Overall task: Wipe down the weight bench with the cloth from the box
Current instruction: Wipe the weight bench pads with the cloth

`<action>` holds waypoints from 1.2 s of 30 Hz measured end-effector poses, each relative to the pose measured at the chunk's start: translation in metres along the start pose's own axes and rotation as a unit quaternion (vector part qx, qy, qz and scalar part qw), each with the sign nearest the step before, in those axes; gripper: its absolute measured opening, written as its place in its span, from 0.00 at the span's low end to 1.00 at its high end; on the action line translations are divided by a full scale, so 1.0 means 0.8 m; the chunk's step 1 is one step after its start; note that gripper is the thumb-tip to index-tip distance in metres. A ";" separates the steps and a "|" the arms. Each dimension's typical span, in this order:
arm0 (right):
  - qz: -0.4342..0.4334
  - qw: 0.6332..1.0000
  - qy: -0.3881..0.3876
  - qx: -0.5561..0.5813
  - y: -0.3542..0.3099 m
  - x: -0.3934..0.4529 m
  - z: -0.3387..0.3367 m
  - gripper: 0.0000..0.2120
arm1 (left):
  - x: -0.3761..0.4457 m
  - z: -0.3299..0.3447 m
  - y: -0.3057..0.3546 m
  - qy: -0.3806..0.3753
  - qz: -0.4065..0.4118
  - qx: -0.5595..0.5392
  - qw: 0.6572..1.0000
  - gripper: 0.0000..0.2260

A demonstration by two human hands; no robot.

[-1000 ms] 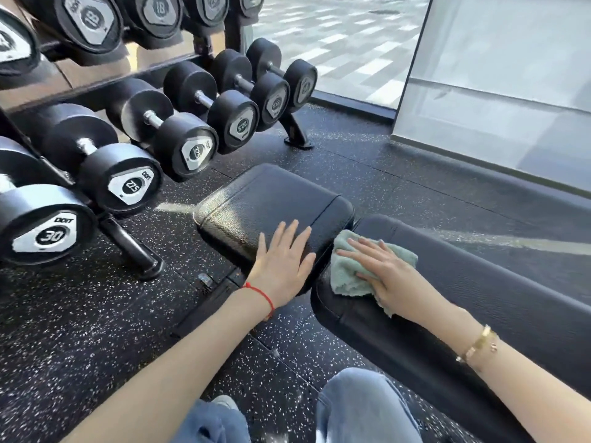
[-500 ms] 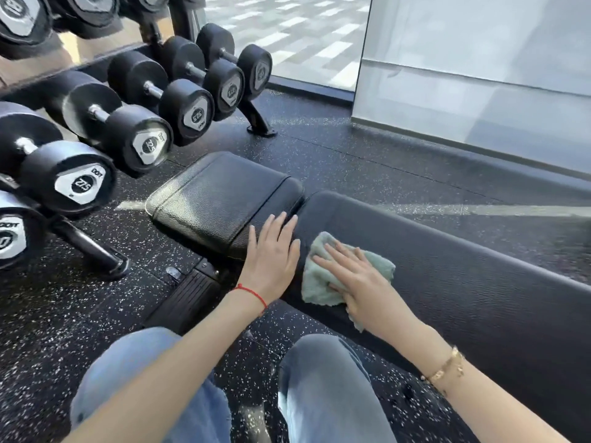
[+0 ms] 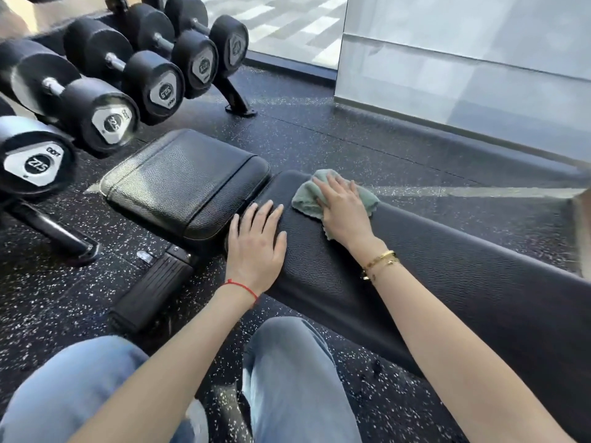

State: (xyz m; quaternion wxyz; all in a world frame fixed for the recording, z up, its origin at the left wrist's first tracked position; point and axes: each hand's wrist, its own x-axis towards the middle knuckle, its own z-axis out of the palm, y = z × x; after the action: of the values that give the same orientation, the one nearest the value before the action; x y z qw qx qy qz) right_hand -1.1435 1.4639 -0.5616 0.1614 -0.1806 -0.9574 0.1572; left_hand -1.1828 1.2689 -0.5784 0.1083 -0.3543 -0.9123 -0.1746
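The black weight bench has a short seat pad [image 3: 182, 183] on the left and a long back pad [image 3: 431, 270] running to the right. A pale green cloth [image 3: 305, 198] lies on the near end of the long pad. My right hand [image 3: 343, 212] presses flat on the cloth, fingers spread. My left hand [image 3: 256, 247] rests flat on the end of the long pad, beside the gap between the pads, holding nothing. The box is out of view.
A rack of black dumbbells [image 3: 105, 113] stands at the left, its foot [image 3: 238, 105] on the speckled rubber floor [image 3: 319, 135]. A glass wall [image 3: 463, 59] runs along the back right. My knees in blue jeans [image 3: 287, 372] are below the bench.
My right hand has slid the cloth up onto the top of the long pad. My left hand has shifted from the seat pad to the long pad's end. The view has risen.
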 end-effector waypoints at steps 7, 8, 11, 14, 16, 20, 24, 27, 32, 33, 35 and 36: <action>0.006 1.000 -0.016 0.000 -0.007 -0.002 -0.005 0.24 | -0.002 0.003 -0.003 0.013 0.002 -0.001 1.000 0.24; 0.007 1.000 -0.023 -0.003 -0.009 -0.003 -0.006 0.24 | -0.003 0.003 -0.003 0.015 0.000 -0.003 1.000 0.24; 0.024 1.000 -0.019 -0.007 -0.023 -0.020 -0.011 0.25 | -0.004 0.004 -0.003 0.025 0.006 -0.007 1.000 0.24; 0.033 0.999 0.010 -0.001 -0.046 -0.076 -0.018 0.26 | -0.004 0.004 -0.004 0.028 0.006 -0.016 0.999 0.24; 0.031 0.999 0.017 -0.008 -0.055 -0.131 -0.025 0.28 | -0.006 0.006 -0.004 0.034 0.007 -0.019 0.999 0.24; 0.043 0.999 0.023 -0.023 -0.030 -0.225 -0.056 0.30 | -0.005 0.009 -0.007 0.036 0.009 -0.022 0.999 0.24; 0.147 0.987 0.046 -0.055 0.033 -0.228 -0.086 0.29 | -0.006 0.008 -0.006 0.015 0.012 -0.022 1.000 0.25; 0.192 0.977 0.063 -0.061 0.038 -0.188 -0.086 0.26 | -0.008 0.003 0.004 0.017 0.018 -0.039 0.999 0.23; 0.108 0.992 0.042 -0.047 -0.022 -0.209 -0.059 0.28 | -0.013 0.001 0.054 0.004 0.083 -0.098 0.992 0.23; 0.088 0.994 0.038 -0.044 -0.026 -0.227 -0.061 0.29 | -0.016 0.004 0.066 -0.003 0.091 -0.106 0.990 0.24; 0.081 0.995 0.034 -0.039 -0.016 -0.264 -0.076 0.31 | -0.021 0.011 0.083 -0.008 0.102 -0.090 0.991 0.24; 0.094 0.994 0.036 -0.041 -0.004 -0.281 -0.086 0.32 | -0.023 0.014 0.086 -0.006 0.104 -0.076 0.992 0.23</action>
State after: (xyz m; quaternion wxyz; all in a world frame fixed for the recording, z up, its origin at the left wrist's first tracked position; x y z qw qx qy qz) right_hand -0.9213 1.3886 -0.5555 0.1725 -0.2818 -0.9355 0.1255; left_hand -1.1233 1.3093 -0.5783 0.0934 -0.4554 -0.8553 -0.2288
